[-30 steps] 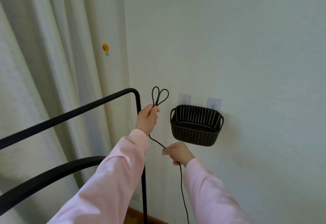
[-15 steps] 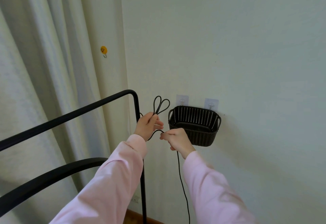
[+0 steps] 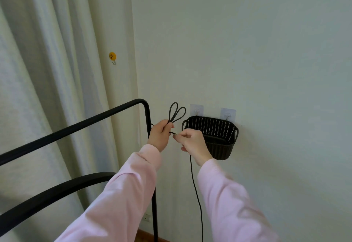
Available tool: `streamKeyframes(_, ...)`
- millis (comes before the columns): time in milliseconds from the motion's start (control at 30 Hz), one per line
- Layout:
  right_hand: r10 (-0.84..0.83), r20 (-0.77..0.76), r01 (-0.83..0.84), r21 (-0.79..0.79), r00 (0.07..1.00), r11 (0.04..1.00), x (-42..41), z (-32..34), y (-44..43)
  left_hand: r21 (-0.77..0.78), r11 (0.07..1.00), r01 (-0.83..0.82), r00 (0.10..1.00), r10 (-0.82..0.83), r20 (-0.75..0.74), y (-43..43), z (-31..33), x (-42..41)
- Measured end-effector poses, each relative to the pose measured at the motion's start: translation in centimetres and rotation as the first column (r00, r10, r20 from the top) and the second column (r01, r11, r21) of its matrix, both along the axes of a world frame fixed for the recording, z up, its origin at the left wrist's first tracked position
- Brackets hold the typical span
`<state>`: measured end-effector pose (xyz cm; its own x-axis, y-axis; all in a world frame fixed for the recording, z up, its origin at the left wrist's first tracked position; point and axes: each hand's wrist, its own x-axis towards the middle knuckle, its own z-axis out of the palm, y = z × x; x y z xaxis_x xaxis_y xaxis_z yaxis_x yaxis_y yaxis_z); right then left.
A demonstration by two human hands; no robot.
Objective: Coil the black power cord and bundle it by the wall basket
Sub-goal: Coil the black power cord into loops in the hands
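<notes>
The black power cord (image 3: 194, 182) hangs down along the wall from my hands. My left hand (image 3: 160, 134) grips a bunch of its loops, and two loops (image 3: 176, 112) stick up above the fist. My right hand (image 3: 192, 142) pinches the cord just right of the left hand, almost touching it. The dark woven wall basket (image 3: 219, 129) hangs on two clear adhesive hooks, right behind my right hand.
A black metal rack frame (image 3: 146, 112) stands at the left, its post just behind my left arm. Pale curtains (image 3: 47, 70) cover the left side. A yellow smiley hook (image 3: 112, 56) sticks to the wall above.
My right hand has risen along the cord from below the basket to meet my left hand, bringing up another length of cord. The left hand has stayed put.
</notes>
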<state>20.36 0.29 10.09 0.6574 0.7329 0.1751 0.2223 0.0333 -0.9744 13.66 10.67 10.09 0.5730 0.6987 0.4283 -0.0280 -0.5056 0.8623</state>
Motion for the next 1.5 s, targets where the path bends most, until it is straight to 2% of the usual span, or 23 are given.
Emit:
streamKeyframes(167,0.068,-0.062,-0.071,-0.047,0.996,0.996,0.6,-2.1,-0.8,-0.148,0.989,-0.023,0.995,0.037,0.096,0.4,0.5,-0.4)
streamKeyframes(233,0.089,-0.195,-0.093,-0.009,0.977,0.996,1.1,-2.8,-1.3,-0.206,0.978,-0.02,0.993,0.044,0.113,0.6,0.7,-0.7)
streamKeyframes(300,0.147,-0.427,-0.106,0.119,0.892,0.987,1.5,-2.9,-1.4,-0.258,0.966,0.016,0.992,0.018,0.127,0.5,0.9,-0.9)
streamKeyframes(367,0.204,-0.594,-0.049,0.267,0.778,0.963,1.7,-2.3,-0.9,-0.285,0.957,0.048,0.99,-0.009,0.138,0.1,0.8,-0.8)
streamKeyframes(467,0.237,-0.685,0.086,0.402,0.689,0.911,1.7,-0.7,0.0,-0.286,0.955,0.078,0.99,-0.04,0.139,-0.3,0.6,-0.5)
streamKeyframes(600,0.212,-0.675,0.177,0.459,0.707,0.87,1.6,1.1,0.9,-0.265,0.957,0.116,0.988,-0.083,0.133,-0.2,0.3,-0.3)
streamKeyframes(767,0.247,-0.692,0.204,0.501,0.678,0.841,1.0,2.9,1.8,-0.171,0.972,0.159,0.985,-0.146,0.089,-0.5,-0.4,-0.2)
streamKeyframes(867,0.228,-0.675,0.223,0.512,0.702,0.829,0.6,4.0,2.2,-0.114,0.977,0.179,0.983,-0.174,0.054,-0.7,-0.6,-0.3)
streamKeyframes(1067,0.121,-0.641,0.201,0.407,0.758,0.891,0.1,5.1,2.9,-0.074,0.974,0.215,0.976,-0.212,0.038,-0.8,-0.2,-0.6)
streamKeyframes(1200,0.073,-0.656,0.299,0.436,0.751,0.849,0.0,5.2,3.9,-0.074,0.968,0.241,0.97,-0.239,0.037,-0.6,-0.2,-0.4)
streamKeyframes(1300,0.034,-0.621,0.332,0.463,0.783,0.822,-0.1,5.2,4.3,-0.091,0.962,0.258,0.966,-0.257,0.03,-0.7,-0.3,-0.2)
streamKeyframes(1400,0.003,-0.588,0.326,0.454,0.809,0.829,-0.2,5.2,4.4,-0.114,0.952,0.284,0.959,-0.279,0.056,-0.9,-0.1,-0.3)
streamKeyframes(1500,-0.018,-0.535,0.292,0.431,0.844,0.854,-0.3,5.0,4.4,-0.118,0.954,0.276,0.961,-0.276,0.02,-1.2,0.0,-0.2)
